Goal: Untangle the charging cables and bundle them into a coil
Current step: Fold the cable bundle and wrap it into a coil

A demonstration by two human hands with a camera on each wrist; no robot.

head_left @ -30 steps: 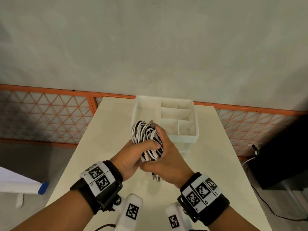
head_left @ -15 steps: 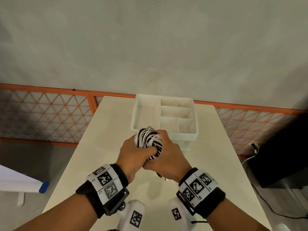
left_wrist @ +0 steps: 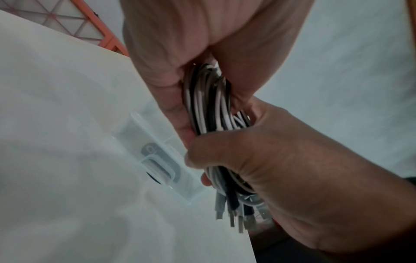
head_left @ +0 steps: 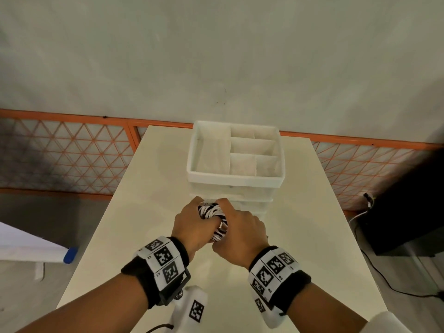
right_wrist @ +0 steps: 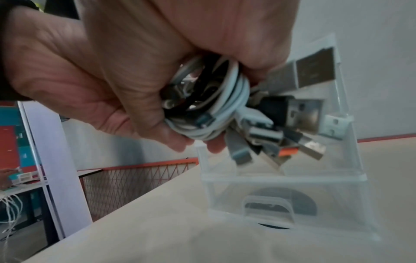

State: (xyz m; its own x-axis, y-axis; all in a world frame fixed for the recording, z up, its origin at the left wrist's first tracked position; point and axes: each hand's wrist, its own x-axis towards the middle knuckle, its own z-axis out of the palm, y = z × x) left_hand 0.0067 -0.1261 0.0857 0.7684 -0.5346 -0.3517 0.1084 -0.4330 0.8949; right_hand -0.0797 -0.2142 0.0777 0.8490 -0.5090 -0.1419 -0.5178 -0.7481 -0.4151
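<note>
**Black-and-white cable bundle clamped between two hands**

Black and white charging cables sit pressed into a tight wad above the counter, just in front of a white compartmented organiser. The left hand curls round the upper part of the bundle, fingers wrapped over the strands. The right hand grips the lower part, its fingers closed round the loops, so the two hands touch each other across the cables. From the right wrist view, the plug ends fan out loose below the fingers, metal USB tips pointing different ways; the left wrist view shows several connectors hanging side by side under the right hand.

Judging by the neat parallel run of strands, the untangling looks done and the bundling is in hand: the coil is being squeezed and held to shape. The next move probably calls for securing it, by wrapping a free tail round the middle or tucking the plugs in, while one hand holds the loops so they do not spring apart.

Most of the coil is hidden inside the two grips. How many cables there are cannot be counted. Whether any tie or strap is present does not show. The right wrist view is blurred.
</note>
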